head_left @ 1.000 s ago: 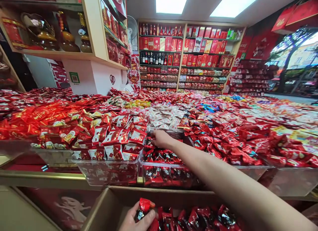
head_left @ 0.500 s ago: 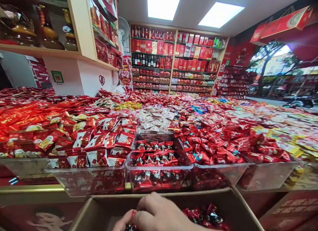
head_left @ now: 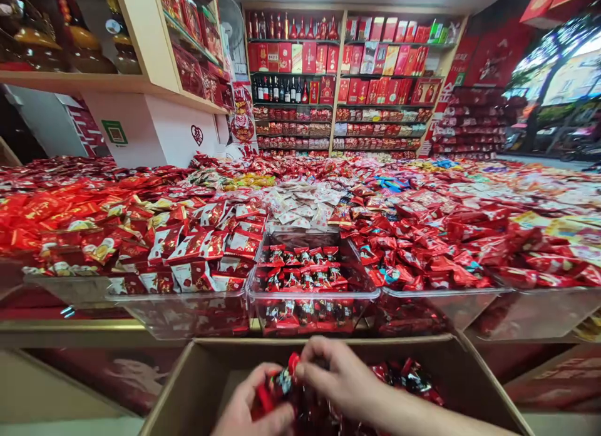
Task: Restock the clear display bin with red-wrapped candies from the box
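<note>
Both of my hands are inside an open cardboard box (head_left: pixel 206 376) at the bottom of the view. My left hand (head_left: pixel 246 408) is curled around wrapped candies (head_left: pixel 283 381) in red and black wrappers. With thumb and fingers, my right hand (head_left: pixel 340 373) pinches the red wrapper end of a candy at the left hand's fingers. Loose candies (head_left: pixel 416 378) of the same kind lie in the box to the right, partly behind my right forearm. Just beyond the box, a clear plastic bin (head_left: pixel 312 294) holds rows of matching candies (head_left: pixel 305 276).
Neighbouring clear bins heaped with red-and-white packets (head_left: pixel 192 248) and red packets (head_left: pixel 432 254) flank the middle bin. White packets (head_left: pixel 303 204) lie behind it. Shelves of bottles and red boxes (head_left: pixel 291 57) line the back wall. A glass-shelved cabinet (head_left: pixel 154 60) overhangs at left.
My view has tipped downward, showing more of the box. My left hand has come fully into view with candies, and my right hand has shifted right, its fingers now on a red wrapper end.
</note>
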Demonstrator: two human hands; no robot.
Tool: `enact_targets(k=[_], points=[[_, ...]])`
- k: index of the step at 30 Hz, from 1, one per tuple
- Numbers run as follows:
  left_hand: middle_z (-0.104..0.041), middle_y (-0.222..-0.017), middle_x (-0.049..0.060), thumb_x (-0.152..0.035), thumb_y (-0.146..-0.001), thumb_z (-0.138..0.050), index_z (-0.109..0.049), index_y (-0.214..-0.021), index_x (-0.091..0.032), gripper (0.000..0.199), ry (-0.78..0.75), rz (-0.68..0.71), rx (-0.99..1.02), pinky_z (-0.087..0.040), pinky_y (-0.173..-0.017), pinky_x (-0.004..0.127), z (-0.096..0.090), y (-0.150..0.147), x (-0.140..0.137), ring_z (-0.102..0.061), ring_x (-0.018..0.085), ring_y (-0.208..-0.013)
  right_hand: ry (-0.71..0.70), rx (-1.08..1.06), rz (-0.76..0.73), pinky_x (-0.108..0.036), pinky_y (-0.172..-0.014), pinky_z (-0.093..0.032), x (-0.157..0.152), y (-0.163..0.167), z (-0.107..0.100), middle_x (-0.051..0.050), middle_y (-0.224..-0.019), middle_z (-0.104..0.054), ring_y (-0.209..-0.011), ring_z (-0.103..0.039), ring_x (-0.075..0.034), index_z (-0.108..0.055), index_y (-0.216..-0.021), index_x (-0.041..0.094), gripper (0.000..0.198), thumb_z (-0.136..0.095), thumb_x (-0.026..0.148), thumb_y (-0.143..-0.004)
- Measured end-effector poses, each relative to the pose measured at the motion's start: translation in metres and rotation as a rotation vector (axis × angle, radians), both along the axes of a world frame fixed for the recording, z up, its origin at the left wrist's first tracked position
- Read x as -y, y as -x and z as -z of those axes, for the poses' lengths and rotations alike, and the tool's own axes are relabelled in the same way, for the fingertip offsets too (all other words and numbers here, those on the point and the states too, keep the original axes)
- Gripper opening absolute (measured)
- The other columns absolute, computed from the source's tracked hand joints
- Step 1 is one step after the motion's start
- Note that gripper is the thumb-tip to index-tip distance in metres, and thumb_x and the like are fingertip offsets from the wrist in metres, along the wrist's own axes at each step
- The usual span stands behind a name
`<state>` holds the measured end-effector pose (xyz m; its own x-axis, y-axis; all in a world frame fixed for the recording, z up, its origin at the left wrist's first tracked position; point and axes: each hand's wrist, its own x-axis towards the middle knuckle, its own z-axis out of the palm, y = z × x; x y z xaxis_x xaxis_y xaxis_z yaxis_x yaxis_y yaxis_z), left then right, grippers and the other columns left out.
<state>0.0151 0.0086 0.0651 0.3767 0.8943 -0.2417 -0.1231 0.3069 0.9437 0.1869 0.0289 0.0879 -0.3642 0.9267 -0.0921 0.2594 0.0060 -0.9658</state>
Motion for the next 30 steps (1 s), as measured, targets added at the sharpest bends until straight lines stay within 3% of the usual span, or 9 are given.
enact_targets(k=[2, 5, 12, 16, 19, 25, 28, 30], points=[[-0.056, -0.059, -0.005, -0.035, -0.065, -0.064, -0.051, -0.079, -0.021, 0.023, 0.064, -0.138, 0.021, -0.042, -0.049, 0.022, -0.011, -0.001, 0.002, -0.051, 0.010, -0.048, 0.157, -0.147, 0.035, -0.020, -0.045, -0.035, -0.002, -0.003, -0.005, 0.003, -0.052, -0.053, -0.045, -0.046, -0.008, -0.045, -0.068, 0.017, 0.026, -0.053, 0.042, -0.071], [-0.056, -0.057, -0.006, -0.032, -0.067, -0.062, -0.051, -0.078, -0.021, 0.019, 0.123, -0.250, 0.029, -0.042, -0.045, 0.020, -0.021, -0.002, 0.004, -0.052, 0.009, -0.044, 0.256, -0.263, 0.039, -0.019, -0.044, -0.035, -0.004, -0.005, -0.006, 0.004, -0.048, -0.053, -0.042, -0.047, -0.007, -0.042, -0.067, 0.017, 0.030, -0.056, 0.043, -0.068], [-0.058, -0.055, -0.006, -0.028, -0.067, -0.063, -0.050, -0.070, -0.019, 0.016, 0.087, -0.235, 0.040, -0.045, -0.048, 0.021, -0.022, -0.003, 0.005, -0.052, 0.009, -0.046, 0.287, -0.316, 0.002, -0.019, -0.044, -0.036, 0.002, 0.001, -0.001, 0.006, -0.049, -0.051, -0.044, -0.050, -0.007, -0.044, -0.069, 0.016, 0.027, -0.059, 0.039, -0.067], [-0.058, -0.050, -0.006, -0.027, -0.068, -0.062, -0.049, -0.069, -0.020, 0.015, 0.153, -0.208, 0.157, -0.042, -0.046, 0.020, -0.023, -0.005, 0.005, -0.053, 0.010, -0.046, 0.308, -0.458, 0.121, -0.018, -0.045, -0.037, 0.007, 0.006, -0.009, 0.005, -0.057, -0.053, -0.050, -0.055, -0.008, -0.041, -0.065, 0.017, 0.024, -0.056, 0.035, -0.069], [-0.058, -0.051, -0.006, -0.029, -0.066, -0.064, -0.051, -0.068, -0.021, 0.016, 0.113, -0.233, 0.163, -0.041, -0.047, 0.020, -0.023, -0.006, 0.004, -0.052, 0.010, -0.046, 0.361, -0.518, 0.146, -0.018, -0.046, -0.039, 0.008, 0.009, -0.011, 0.005, -0.059, -0.052, -0.050, -0.054, -0.008, -0.041, -0.066, 0.017, 0.022, -0.055, 0.034, -0.070], [-0.054, -0.050, -0.005, -0.032, -0.064, -0.065, -0.055, -0.063, -0.018, 0.017, -0.051, -0.253, -0.022, -0.040, -0.048, 0.019, -0.019, -0.004, 0.006, -0.050, 0.010, -0.047, 0.090, -0.303, 0.010, -0.020, -0.043, -0.041, 0.005, 0.007, 0.001, 0.006, -0.057, -0.042, -0.046, -0.043, -0.007, -0.043, -0.072, 0.019, 0.020, -0.051, 0.036, -0.075], [-0.057, -0.054, -0.005, -0.033, -0.064, -0.065, -0.055, -0.065, -0.020, 0.017, -0.020, -0.246, 0.085, -0.042, -0.049, 0.021, -0.019, -0.002, 0.008, -0.053, 0.011, -0.048, -0.253, -0.089, 0.026, -0.024, -0.055, -0.043, 0.013, 0.001, -0.011, 0.002, -0.063, -0.049, -0.056, -0.047, -0.009, -0.049, -0.074, 0.019, 0.014, -0.045, 0.030, -0.080], [-0.059, -0.058, -0.005, -0.034, -0.067, -0.062, -0.055, -0.071, -0.021, 0.015, 0.024, -0.244, 0.149, -0.043, -0.050, 0.022, -0.019, 0.001, 0.009, -0.055, 0.011, -0.049, -0.504, 0.023, 0.018, -0.025, -0.064, -0.043, 0.020, -0.006, -0.032, -0.001, -0.075, -0.057, -0.069, -0.052, -0.012, -0.053, -0.083, 0.020, 0.010, -0.043, 0.024, -0.082]])
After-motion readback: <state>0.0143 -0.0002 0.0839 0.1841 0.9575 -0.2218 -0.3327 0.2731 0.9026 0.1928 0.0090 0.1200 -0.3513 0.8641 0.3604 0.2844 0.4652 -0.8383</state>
